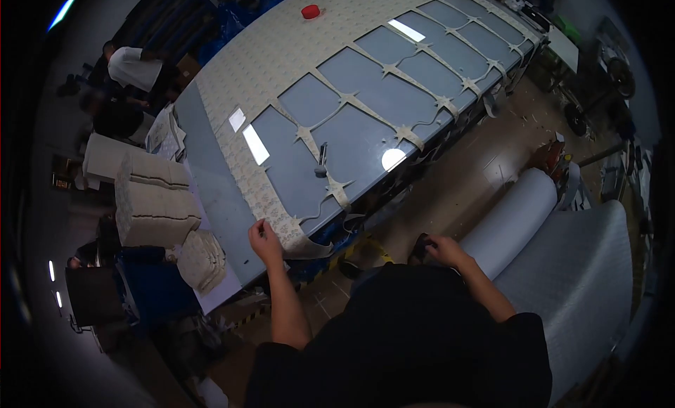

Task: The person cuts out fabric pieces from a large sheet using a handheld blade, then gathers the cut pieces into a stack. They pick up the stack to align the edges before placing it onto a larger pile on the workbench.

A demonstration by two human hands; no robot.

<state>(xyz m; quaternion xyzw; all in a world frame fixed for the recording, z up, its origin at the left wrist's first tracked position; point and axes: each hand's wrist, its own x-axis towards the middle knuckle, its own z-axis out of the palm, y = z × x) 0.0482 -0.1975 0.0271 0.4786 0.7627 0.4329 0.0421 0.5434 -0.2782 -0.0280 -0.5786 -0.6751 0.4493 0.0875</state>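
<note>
My left hand (265,241) is at the near left corner of the long table (235,250), beside the patterned fabric (285,229); its fingers are curled together, and anything between them is too small to name. My right hand (444,251) is off the table's near side, in front of my body, its fingers bent around or against a dark object (422,248) that I cannot make out. The fabric has large cut-out openings, with the grey tabletop showing through, and narrow strips droop over the near edge. A dark-handled tool (321,170) lies on the tabletop.
A red round object (310,12) sits on the fabric. Stacked fabric pieces (158,197) and a smaller pile (202,262) are at the left. One person (135,67) is at the far left. Rolls of grey material (517,215) lie at the right beyond the floor.
</note>
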